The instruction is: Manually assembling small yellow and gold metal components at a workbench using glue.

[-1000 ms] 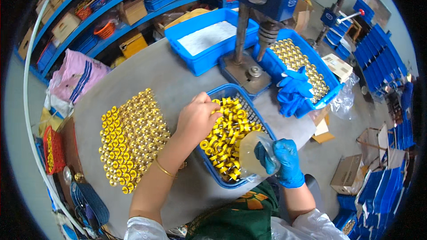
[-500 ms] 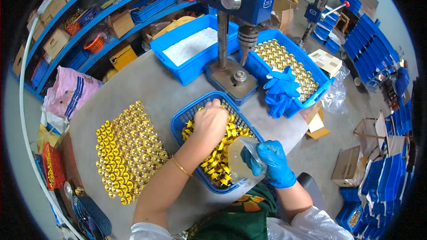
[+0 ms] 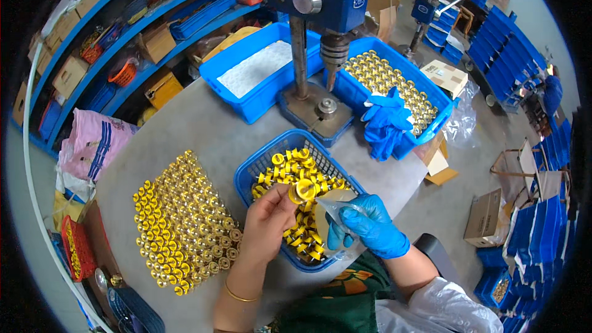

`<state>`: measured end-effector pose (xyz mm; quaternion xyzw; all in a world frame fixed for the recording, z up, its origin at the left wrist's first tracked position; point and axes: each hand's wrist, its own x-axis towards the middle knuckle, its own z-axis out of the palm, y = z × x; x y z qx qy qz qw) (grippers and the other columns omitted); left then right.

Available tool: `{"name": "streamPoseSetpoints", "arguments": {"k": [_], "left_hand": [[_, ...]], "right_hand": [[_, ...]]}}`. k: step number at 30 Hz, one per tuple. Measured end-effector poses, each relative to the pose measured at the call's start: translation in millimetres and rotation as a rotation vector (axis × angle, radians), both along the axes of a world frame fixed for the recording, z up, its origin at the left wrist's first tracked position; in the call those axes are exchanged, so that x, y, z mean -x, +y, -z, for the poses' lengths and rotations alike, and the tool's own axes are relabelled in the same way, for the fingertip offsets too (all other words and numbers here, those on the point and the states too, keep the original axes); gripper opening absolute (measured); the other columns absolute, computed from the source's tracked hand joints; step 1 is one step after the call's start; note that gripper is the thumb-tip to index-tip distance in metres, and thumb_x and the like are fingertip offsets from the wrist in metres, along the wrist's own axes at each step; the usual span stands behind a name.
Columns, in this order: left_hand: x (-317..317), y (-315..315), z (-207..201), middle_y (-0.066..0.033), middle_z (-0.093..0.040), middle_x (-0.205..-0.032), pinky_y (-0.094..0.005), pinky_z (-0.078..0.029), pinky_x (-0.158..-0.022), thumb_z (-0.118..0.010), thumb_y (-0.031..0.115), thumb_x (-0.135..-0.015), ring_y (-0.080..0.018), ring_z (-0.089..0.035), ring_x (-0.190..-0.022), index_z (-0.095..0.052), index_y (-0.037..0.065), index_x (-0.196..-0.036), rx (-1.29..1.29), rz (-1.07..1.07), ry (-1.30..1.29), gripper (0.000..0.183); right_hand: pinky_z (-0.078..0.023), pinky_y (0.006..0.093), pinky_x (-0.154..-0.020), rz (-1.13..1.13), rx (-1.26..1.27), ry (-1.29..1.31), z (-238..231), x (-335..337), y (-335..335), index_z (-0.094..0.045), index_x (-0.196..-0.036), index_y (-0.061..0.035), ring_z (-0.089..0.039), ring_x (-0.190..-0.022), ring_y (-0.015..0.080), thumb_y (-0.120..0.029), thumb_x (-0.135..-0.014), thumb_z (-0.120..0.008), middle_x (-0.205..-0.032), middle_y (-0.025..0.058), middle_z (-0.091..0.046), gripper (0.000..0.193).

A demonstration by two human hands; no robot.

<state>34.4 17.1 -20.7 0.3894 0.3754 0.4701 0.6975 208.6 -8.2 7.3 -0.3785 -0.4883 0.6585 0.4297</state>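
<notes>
My bare left hand [image 3: 265,225] pinches a round yellow-faced part [image 3: 304,190] by its edge, above the blue mesh basket [image 3: 244,168]. Loose yellow parts with metal pins [image 3: 288,166] fill that basket. In a blue glove, my right hand [image 3: 375,228] squeezes a clear plastic bag [image 3: 338,211] with a pale filling. The bag's narrow end points toward the yellow part, very close to it; whether they touch I cannot tell. Left of the basket, rows of brass-coloured and yellow parts [image 3: 185,216] stand on the grey table [image 3: 172,135].
A blue drill press [image 3: 327,108] stands behind the basket. On its left is a blue bin [image 3: 246,102] with a white lining, on its right a bin [image 3: 441,124] of brass-coloured parts with blue gloves [image 3: 387,120] over its edge. Blue shelves [image 3: 145,65] line the left.
My left hand has come out of the basket toward me, now with a yellow part in its fingers. My right hand has stayed near the basket's edge with the bag, whose end now points at the part.
</notes>
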Motion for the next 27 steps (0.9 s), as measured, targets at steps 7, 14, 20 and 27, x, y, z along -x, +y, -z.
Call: {"name": "streamPoseSetpoints", "arguments": {"k": [7, 14, 20, 27], "left_hand": [[-4.8, -4.6, 12.7, -0.0012, -0.052, -0.077, -0.0151, -0.026, -0.045, -0.048, 0.008, -0.081, -0.0034, -0.035, -0.055, -0.05, 0.001, -0.098, 0.018, 0.015, -0.277, 0.018], [-6.8, -7.1, 7.4, 0.0023, -0.048, -0.071, -0.0153, -0.026, -0.046, -0.048, 0.009, -0.083, -0.0027, -0.032, -0.052, -0.05, 0.001, -0.096, 0.051, -0.017, -0.3, 0.015], [-8.5, -6.5, 8.3, 0.0018, -0.044, -0.069, -0.0151, -0.026, -0.046, -0.044, 0.013, -0.086, -0.0026, -0.033, -0.054, -0.05, 0.003, -0.089, 0.052, -0.004, -0.288, 0.012], [-7.8, -4.5, 9.7, 0.0021, -0.041, -0.065, -0.0147, -0.024, -0.045, -0.04, 0.016, -0.087, -0.0022, -0.031, -0.053, -0.047, 0.005, -0.078, 0.092, 0.02, -0.281, 0.015]], "right_hand": [[-0.038, 0.0206, -0.044, 0.011, 0.02, 0.015, 1.1, -0.8, -2.3, -0.054, -0.062, -0.0004, -0.049, -0.047, 0.0096, -0.021, -0.082, -0.049, -0.052, 0.0042, -0.051, 0.029], [-0.036, 0.0211, -0.043, -0.012, 0.014, 0.04, -0.6, 1.6, -2.0, -0.051, -0.06, -0.0036, -0.047, -0.046, 0.0082, -0.017, -0.083, -0.049, -0.053, 0.0021, -0.049, 0.027], [-0.036, 0.0207, -0.042, -0.013, 0.015, 0.023, -0.7, 1.7, -2.7, -0.054, -0.062, -0.0033, -0.047, -0.046, 0.0074, -0.018, -0.083, -0.049, -0.052, 0.0019, -0.05, 0.026], [-0.037, 0.0205, -0.042, -0.004, 0.038, 0.0, -0.7, 2.1, -4.2, -0.055, -0.062, -0.0032, -0.047, -0.046, 0.0069, -0.019, -0.083, -0.049, -0.052, 0.0016, -0.05, 0.027]]}}
